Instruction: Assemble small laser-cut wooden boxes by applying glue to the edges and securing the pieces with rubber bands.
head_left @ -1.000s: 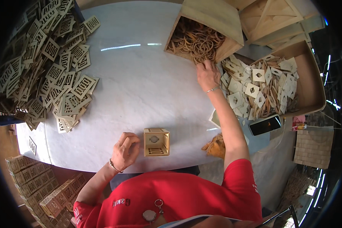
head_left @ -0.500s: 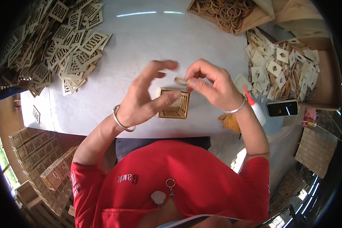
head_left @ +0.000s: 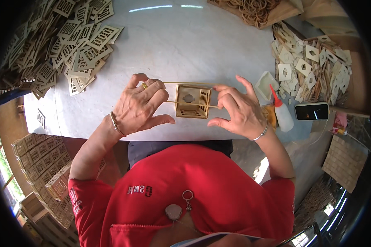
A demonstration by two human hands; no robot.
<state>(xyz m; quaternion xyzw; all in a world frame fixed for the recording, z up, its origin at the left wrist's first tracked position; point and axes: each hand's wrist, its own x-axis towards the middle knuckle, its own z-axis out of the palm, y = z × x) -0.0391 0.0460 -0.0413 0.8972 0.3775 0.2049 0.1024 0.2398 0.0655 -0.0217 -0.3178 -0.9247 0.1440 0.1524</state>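
A tan rubber band [head_left: 193, 103] is stretched in two strands between my hands, above a small open wooden box [head_left: 179, 110]. Slots are cut in the box's side walls, and a round hole shows in its bottom panel. My left hand [head_left: 142, 101], left of the box, has its curled fingers hooked in one end of the band, its thumb held apart. On the right, my right hand [head_left: 239, 109] holds the other end on its fingers, with the thumb and one finger spread. The box stands on the table between the hands.
Slotted wooden panels [head_left: 84, 57] are heaped at the far left. A carton [head_left: 360, 78] of square pieces with holes stands at the right, near a glue bottle [head_left: 283, 115] and a phone [head_left: 311, 111]. Rubber bands [head_left: 253, 12] lie at the back; finished boxes [head_left: 41, 160] are stacked lower left.
My hands have moved apart, drawing the small looped rubber band from my right fingers into a long stretch over the box. My left fingers have hooked into it.
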